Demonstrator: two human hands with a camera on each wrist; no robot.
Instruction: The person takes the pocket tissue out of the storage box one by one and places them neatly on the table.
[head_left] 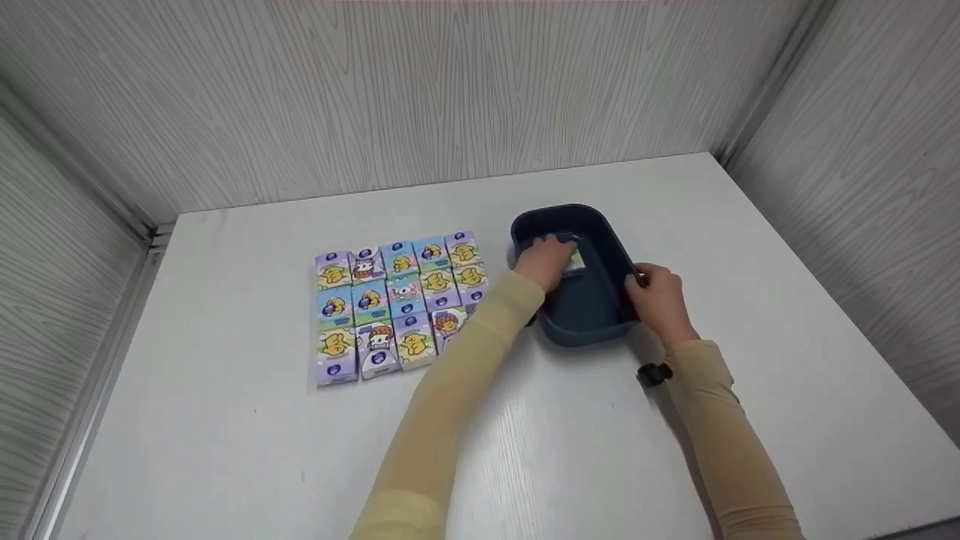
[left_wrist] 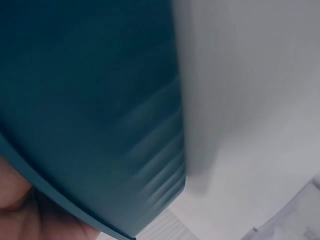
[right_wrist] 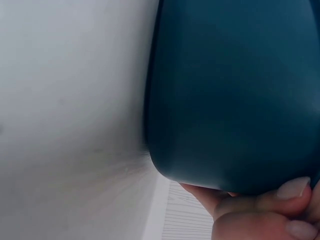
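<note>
A dark blue, round-cornered plastic bin (head_left: 589, 336) stands on the table. My left hand (head_left: 546, 261) reaches over its left rim and holds a small printed box (head_left: 575, 261) low inside it; the palm hides part of that box. My right hand (head_left: 660, 300) grips the rim on the bin's right side. In the left wrist view the ridged bin wall (left_wrist: 100, 100) fills much of the picture, with left fingers (left_wrist: 50, 220) beyond the rim. The right wrist view shows the bin's smooth outer wall (right_wrist: 230, 100) and the right hand (right_wrist: 265, 215) at its edge.
Left of the bin, several small printed boxes (head_left: 405, 289) in purple, blue and white lie in tight rows. My left forearm (head_left: 450, 397) covers the near right corner of these rows. White wood-grain panels (head_left: 375, 97) stand around the white table (head_left: 210, 450).
</note>
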